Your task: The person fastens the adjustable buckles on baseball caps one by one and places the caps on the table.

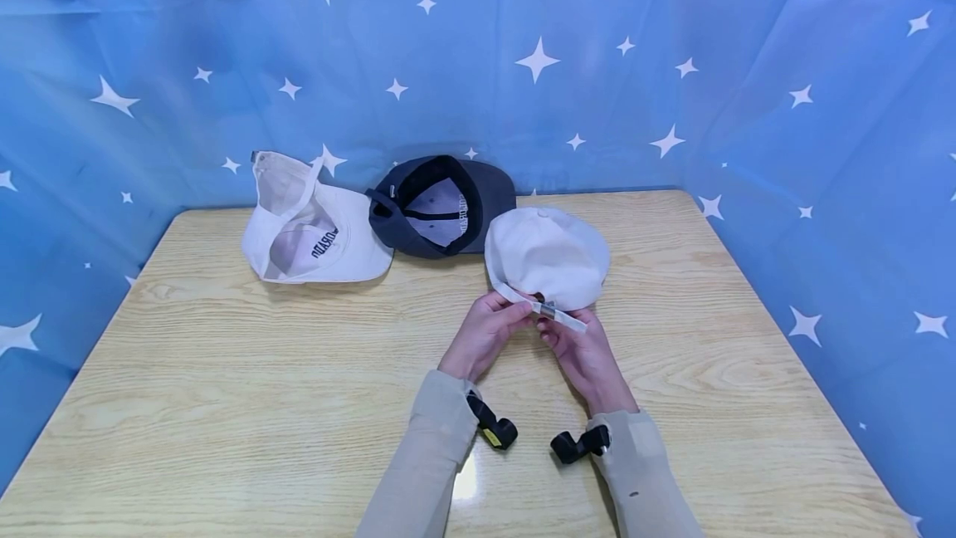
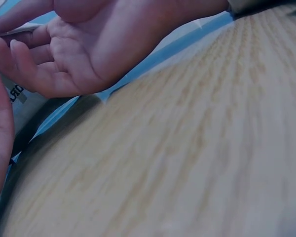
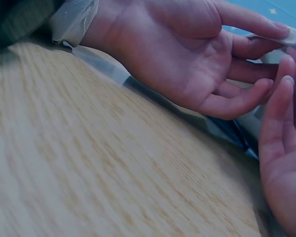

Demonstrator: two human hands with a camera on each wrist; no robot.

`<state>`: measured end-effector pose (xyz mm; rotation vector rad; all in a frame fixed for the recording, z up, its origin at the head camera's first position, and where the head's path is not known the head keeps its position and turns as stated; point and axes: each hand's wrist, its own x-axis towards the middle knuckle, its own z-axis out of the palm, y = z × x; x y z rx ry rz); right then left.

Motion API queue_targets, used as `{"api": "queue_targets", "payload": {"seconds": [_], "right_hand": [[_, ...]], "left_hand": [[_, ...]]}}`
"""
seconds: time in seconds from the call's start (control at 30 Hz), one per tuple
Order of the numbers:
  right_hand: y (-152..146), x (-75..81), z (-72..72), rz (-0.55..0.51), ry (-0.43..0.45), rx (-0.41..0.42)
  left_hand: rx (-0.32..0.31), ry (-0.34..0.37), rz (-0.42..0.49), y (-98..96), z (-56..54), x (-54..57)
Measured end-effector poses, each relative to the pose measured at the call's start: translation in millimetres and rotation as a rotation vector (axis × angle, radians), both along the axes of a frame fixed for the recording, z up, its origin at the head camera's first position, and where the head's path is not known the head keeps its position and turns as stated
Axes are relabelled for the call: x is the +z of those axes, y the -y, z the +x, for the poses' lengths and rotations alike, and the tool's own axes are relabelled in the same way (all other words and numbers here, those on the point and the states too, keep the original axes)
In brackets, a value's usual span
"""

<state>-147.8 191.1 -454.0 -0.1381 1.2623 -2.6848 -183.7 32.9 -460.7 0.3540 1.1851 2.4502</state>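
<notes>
A white cap [image 1: 548, 251] lies crown up, its back strap [image 1: 571, 321] towards me. My left hand [image 1: 485, 335] pinches the strap left of the metal buckle [image 1: 548, 311], thumb on top. Beyond the buckle, my right hand [image 1: 586, 355] holds the loose end of the strap between thumb and fingers. The fingertips of both hands nearly meet under the buckle. From the left wrist the right palm [image 2: 93, 44] shows, its lower fingers loosely bent. In the right wrist view the left palm [image 3: 172, 59] faces the camera; the buckle is hardly visible there.
A dark navy cap [image 1: 493, 189] lies upside down just left of the white one. Further left rests another white cap [image 1: 358, 231], inside up with dark lettering. They lie along the back of a wooden table [image 1: 261, 405], before a blue star-patterned cloth [image 1: 463, 40].
</notes>
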Motion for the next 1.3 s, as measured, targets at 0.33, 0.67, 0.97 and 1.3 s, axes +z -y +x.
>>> {"api": "queue_targets", "payload": {"seconds": [0.33,0.67,0.97,1.3], "right_hand": [[-0.2,0.6,1.0,0.041,0.003,-0.003],[0.7,0.2,0.7,0.046,-0.001,-0.013],[-1.3,-1.2,-0.1,-0.087,-0.020,0.005],[-2.4,-3.9,0.7,-0.216,-0.052,0.014]], "left_hand": [[-0.014,-0.003,-0.010,0.0,-0.4,-0.5],[-0.021,0.002,-0.042,-0.9,-0.7,-1.1],[-0.037,0.008,-0.067,-0.9,-0.1,-1.0],[-0.038,0.042,-0.050,-0.4,-0.9,0.6]]}}
